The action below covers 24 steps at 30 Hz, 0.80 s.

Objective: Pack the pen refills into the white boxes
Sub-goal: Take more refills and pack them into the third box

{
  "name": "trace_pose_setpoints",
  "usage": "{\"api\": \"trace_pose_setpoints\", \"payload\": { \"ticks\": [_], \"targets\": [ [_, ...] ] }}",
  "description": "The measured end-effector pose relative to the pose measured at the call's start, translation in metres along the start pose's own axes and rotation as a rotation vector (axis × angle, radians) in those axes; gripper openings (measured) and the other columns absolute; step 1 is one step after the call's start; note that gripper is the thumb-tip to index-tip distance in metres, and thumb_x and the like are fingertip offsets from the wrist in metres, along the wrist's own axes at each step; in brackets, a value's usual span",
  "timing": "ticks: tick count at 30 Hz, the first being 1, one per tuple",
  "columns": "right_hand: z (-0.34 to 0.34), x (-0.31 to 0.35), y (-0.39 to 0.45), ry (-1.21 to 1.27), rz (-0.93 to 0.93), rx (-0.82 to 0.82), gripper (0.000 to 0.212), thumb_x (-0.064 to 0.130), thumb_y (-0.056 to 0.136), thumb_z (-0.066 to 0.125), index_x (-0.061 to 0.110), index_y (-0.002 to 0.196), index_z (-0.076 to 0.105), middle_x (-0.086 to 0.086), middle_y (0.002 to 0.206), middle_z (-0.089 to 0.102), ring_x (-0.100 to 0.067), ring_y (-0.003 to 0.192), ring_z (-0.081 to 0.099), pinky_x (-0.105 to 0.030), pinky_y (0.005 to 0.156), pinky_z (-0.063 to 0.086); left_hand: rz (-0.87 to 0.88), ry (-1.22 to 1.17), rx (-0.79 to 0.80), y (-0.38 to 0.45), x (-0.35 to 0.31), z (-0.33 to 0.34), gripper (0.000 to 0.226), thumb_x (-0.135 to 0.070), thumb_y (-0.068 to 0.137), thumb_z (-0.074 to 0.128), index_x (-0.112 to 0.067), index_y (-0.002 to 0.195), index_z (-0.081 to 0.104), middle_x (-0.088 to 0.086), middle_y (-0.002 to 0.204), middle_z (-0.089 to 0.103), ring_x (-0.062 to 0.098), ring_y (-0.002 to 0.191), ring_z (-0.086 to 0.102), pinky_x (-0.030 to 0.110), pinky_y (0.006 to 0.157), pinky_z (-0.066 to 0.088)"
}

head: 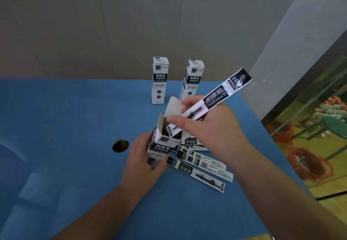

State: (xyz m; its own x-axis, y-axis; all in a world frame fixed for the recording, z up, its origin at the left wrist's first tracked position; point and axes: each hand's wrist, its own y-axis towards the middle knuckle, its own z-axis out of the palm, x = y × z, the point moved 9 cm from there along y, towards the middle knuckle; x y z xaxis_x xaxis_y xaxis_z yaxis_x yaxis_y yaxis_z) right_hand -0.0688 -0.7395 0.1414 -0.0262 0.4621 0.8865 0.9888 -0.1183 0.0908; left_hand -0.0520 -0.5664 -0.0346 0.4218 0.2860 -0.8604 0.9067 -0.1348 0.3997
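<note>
Dim, flat indoor light; brighter at right edge of frame. Soft overall, slight blur. Wide-angle bending at edges. Faint sheen on table (75, 117) lower left.

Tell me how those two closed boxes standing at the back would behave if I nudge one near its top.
Each standing box is tall on a small base, so a high nudge would probably tip it rather than slide it. They look like thin card, likely light and easily dented. They stand apart, so one falling may miss the other.

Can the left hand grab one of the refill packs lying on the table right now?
Probably not yet. The left hand is busy gripping the open white box, so it has no free fingers. The loose refill packs lie just beside it on the blue table, with nothing in between.
</note>
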Motion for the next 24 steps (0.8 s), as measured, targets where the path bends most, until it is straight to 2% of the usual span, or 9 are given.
{"api": "trace_pose_setpoints", "payload": {
  "ticks": [2, 4, 6, 8, 10, 13, 16, 19, 24],
  "targets": [
    [-0.005, 0.003, 0.001, -0.05, -0.026, -0.007, 0.04, 0.06, 0.069, 0.081, 0.035, 0.096, 0.065, 0.017, 0.08, 0.072, -0.001, 0.07, 0.068, -0.01, 0.055, 0.049, -0.004, -0.015, -0.003, -0.001, 0.001, 0.0, 0.07, -0.043, 0.085, 0.075, -0.061, 0.142, 0.038, -0.023, 0.135, 0.051, 0.022, 0.127, 0.06, 0.054, 0.1, 0.057],
    [-0.01, 0.004, 0.001, -0.105, -0.037, -0.024, 0.046, 0.072, 0.069, 0.069, 0.036, 0.096, 0.063, 0.01, 0.071, 0.067, -0.004, 0.06, 0.062, -0.012, 0.05, 0.045, -0.003, -0.015, -0.006, -0.002, 0.002, 0.0, 0.07, -0.043, 0.085, 0.075, -0.061, 0.142, 0.038, -0.022, 0.135, 0.051, 0.022, 0.126, 0.061, 0.053, 0.099, 0.057],
    [-0.012, 0.006, 0.003, -0.105, -0.058, -0.045, 0.039, 0.069, 0.08, 0.061, 0.032, 0.092, 0.063, 0.012, 0.057, 0.054, -0.002, 0.046, 0.047, -0.012, 0.043, 0.037, -0.003, -0.004, -0.003, -0.001, 0.003, 0.0, 0.07, -0.045, 0.085, 0.074, -0.06, 0.142, 0.038, -0.022, 0.134, 0.051, 0.021, 0.125, 0.061, 0.053, 0.099, 0.058],
    [-0.01, 0.009, 0.004, -0.085, -0.089, -0.035, 0.034, 0.058, 0.093, 0.057, 0.025, 0.085, 0.062, 0.015, 0.049, 0.046, 0.0, 0.042, 0.04, -0.012, 0.041, 0.034, 0.003, -0.002, 0.002, -0.001, 0.003, 0.0, 0.068, -0.045, 0.086, 0.074, -0.059, 0.142, 0.038, -0.022, 0.133, 0.052, 0.021, 0.124, 0.06, 0.053, 0.098, 0.058],
    [-0.001, 0.011, 0.004, -0.151, -0.112, 0.001, 0.032, 0.052, 0.097, 0.056, 0.023, 0.082, 0.06, 0.012, 0.052, 0.049, -0.002, 0.044, 0.043, -0.015, 0.045, 0.037, 0.013, -0.004, -0.008, 0.0, 0.0, -0.001, 0.068, -0.046, 0.086, 0.073, -0.06, 0.142, 0.038, -0.024, 0.133, 0.051, 0.02, 0.124, 0.06, 0.053, 0.097, 0.058],
    [0.004, 0.008, 0.006, -0.255, -0.109, -0.037, 0.02, 0.041, 0.092, 0.066, 0.025, 0.083, 0.059, 0.012, 0.071, 0.064, -0.005, 0.057, 0.058, -0.022, 0.052, 0.046, 0.015, -0.008, -0.022, 0.0, -0.002, -0.002, 0.068, -0.048, 0.085, 0.073, -0.061, 0.142, 0.037, -0.024, 0.132, 0.05, 0.02, 0.124, 0.061, 0.053, 0.097, 0.058],
    [-0.001, 0.0, 0.004, -0.21, -0.049, -0.115, 0.021, 0.043, 0.084, 0.076, 0.029, 0.077, 0.062, 0.029, 0.075, 0.066, 0.006, 0.066, 0.062, -0.008, 0.05, 0.042, 0.008, -0.009, -0.027, 0.001, -0.002, -0.003, 0.067, -0.05, 0.085, 0.072, -0.061, 0.141, 0.036, -0.021, 0.133, 0.05, 0.021, 0.124, 0.06, 0.054, 0.098, 0.057],
    [0.004, -0.005, 0.001, -0.241, -0.022, -0.071, 0.024, 0.054, 0.083, 0.073, 0.031, 0.08, 0.068, 0.029, 0.079, 0.068, 0.01, 0.072, 0.062, -0.007, 0.047, 0.039, 0.009, -0.023, -0.016, 0.0, -0.002, -0.002, 0.069, -0.048, 0.085, 0.074, -0.063, 0.14, 0.037, -0.018, 0.133, 0.052, 0.024, 0.124, 0.06, 0.056, 0.097, 0.058],
    [0.003, -0.001, -0.005, -0.034, -0.028, -0.09, 0.039, 0.067, 0.082, 0.058, 0.028, 0.084, 0.06, 0.006, 0.068, 0.066, 0.0, 0.048, 0.052, -0.017, 0.044, 0.041, 0.016, -0.022, -0.029, -0.001, 0.0, -0.002, 0.068, -0.046, 0.086, 0.074, -0.06, 0.141, 0.038, -0.021, 0.133, 0.053, 0.024, 0.124, 0.061, 0.057, 0.097, 0.057]
  ]
}}
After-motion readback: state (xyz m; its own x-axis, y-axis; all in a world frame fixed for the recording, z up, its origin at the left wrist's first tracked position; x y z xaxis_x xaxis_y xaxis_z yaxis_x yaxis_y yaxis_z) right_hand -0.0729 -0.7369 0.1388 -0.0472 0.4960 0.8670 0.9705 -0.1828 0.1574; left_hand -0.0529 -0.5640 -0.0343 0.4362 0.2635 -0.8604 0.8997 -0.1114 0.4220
